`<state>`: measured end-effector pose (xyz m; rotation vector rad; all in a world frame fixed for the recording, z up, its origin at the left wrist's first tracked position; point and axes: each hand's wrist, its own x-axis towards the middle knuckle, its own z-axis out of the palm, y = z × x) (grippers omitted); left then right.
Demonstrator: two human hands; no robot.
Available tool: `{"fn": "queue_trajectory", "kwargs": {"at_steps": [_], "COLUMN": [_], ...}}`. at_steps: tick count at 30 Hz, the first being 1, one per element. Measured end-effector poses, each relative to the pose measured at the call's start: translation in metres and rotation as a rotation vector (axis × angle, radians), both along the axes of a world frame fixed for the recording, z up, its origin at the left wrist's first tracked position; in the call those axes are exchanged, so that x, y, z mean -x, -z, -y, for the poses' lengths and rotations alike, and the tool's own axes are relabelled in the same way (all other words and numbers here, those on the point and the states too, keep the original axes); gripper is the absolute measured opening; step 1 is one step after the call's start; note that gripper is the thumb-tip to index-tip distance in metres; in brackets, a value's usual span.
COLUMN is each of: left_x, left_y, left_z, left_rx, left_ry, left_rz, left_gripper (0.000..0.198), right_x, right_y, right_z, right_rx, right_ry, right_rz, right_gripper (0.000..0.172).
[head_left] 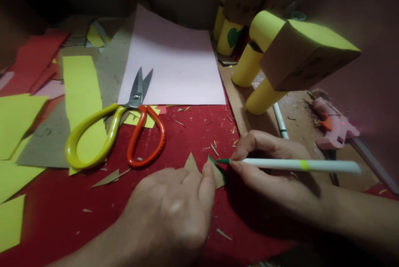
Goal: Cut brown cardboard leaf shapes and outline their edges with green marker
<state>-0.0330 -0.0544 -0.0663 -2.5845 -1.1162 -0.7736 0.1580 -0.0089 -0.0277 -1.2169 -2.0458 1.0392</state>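
My left hand [177, 202] is closed, its fingers curled and pressing a small brown cardboard piece [220, 179] with pointed tips onto the red surface. The hand covers most of that piece. Green colour runs along its right edge. In my right hand [264, 159] is a slim white marker [280, 164] with a yellow band, pinched between thumb and fingers. Its green tip sits at the coloured edge of the cardboard. Scissors [136, 97] with one yellow and one red handle lie with blades slightly parted beyond my left hand.
A pink sheet [174, 63] lies behind the scissors. Yellow strips [81, 92], red paper [40, 57] and grey card [46, 134] pile up at left. At right stand a cardboard box on yellow tubes [305, 55] and a pink glue gun [335, 123]. Scraps litter the red surface [109, 213].
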Motion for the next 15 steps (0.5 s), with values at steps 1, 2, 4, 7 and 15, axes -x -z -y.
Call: {"fn": "queue_trajectory", "kwargs": {"at_steps": [1,2,4,7,15], "left_x": [-0.001,-0.001,-0.002,-0.002,-0.001], "left_y": [0.001,0.0,-0.003,-0.011,-0.012], "left_z": [0.0,-0.001,-0.002,-0.005,-0.005], "left_rx": [0.002,0.0,-0.006,-0.012,-0.019], "left_ry": [0.003,0.002,0.0,0.028,-0.009], "left_rz": [-0.002,0.0,-0.013,-0.063,-0.073], "left_gripper": [0.028,0.028,0.029,0.029,0.034], "right_x": [0.0,0.0,0.001,0.002,0.002], "right_y": [0.0,0.0,0.001,0.002,0.005], "right_z": [0.001,0.001,0.002,0.002,0.001], "right_rx": [-0.043,-0.08,-0.124,-0.116,-0.156], "right_ry": [-0.006,-0.015,-0.028,-0.032,-0.058], "right_rz": [0.009,0.013,0.017,0.038,0.021], "right_gripper": [0.014,0.014,0.014,0.014,0.014]}}
